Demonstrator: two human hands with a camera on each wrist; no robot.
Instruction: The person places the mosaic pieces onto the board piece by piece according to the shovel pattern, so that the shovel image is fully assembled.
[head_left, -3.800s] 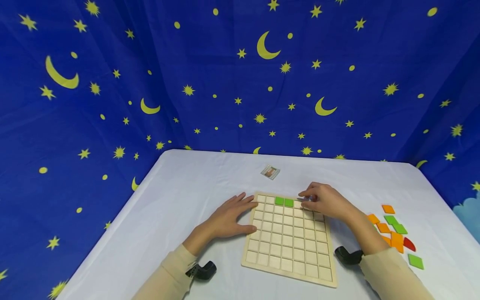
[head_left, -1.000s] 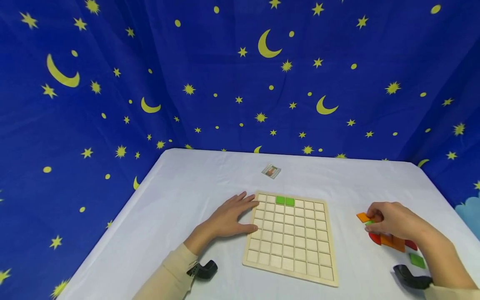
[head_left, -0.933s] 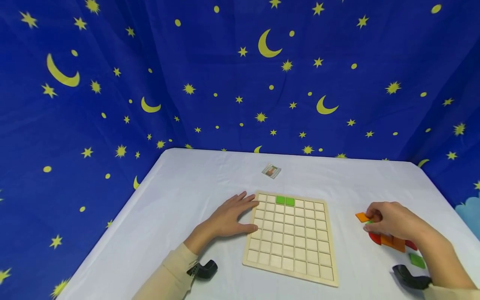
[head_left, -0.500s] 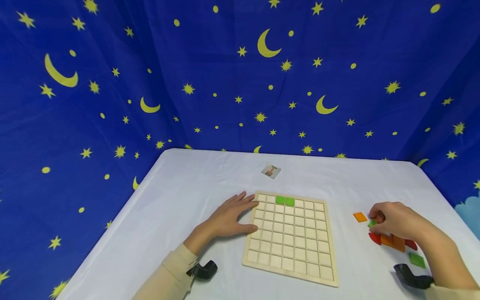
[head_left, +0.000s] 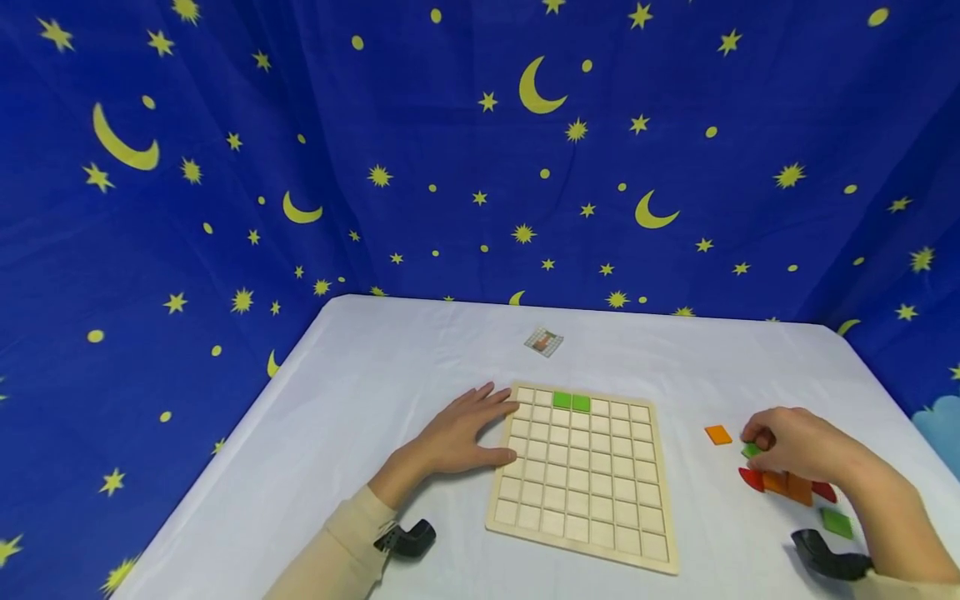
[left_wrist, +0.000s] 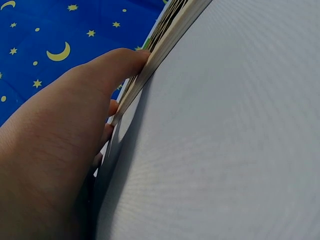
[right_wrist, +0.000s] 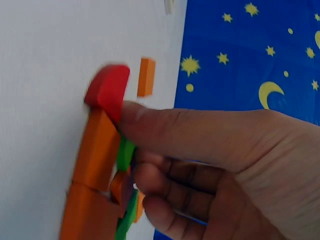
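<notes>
A wooden grid board (head_left: 592, 554) lies mid-table, with two green square tiles (head_left: 572, 402) side by side in its far row. My left hand (head_left: 457, 433) rests along the board's left edge, fingers spread, thumb and fingertips on the rim; the left wrist view shows the thumb (left_wrist: 127, 65) on that edge. At the right, my right hand (head_left: 802, 446) pinches a green tile (head_left: 752, 450) between thumb and fingers, low over the loose pieces. In the right wrist view the green tile (right_wrist: 125, 151) shows below the thumb, partly hidden, beside a red curved piece (right_wrist: 110, 90) and orange tiles (right_wrist: 92, 155).
One orange tile (head_left: 717, 435) lies alone left of the right hand. Red pieces (head_left: 752, 479), orange tiles (head_left: 787, 486) and another green tile (head_left: 836, 522) lie near it. A small printed card (head_left: 543, 342) sits beyond the board. Blue star-patterned cloth (head_left: 450, 125) surrounds the table.
My right hand went from the board's far row to the loose pieces. It has left the orange tile to its left and shifted slightly right with the green tile. The left hand stays put.
</notes>
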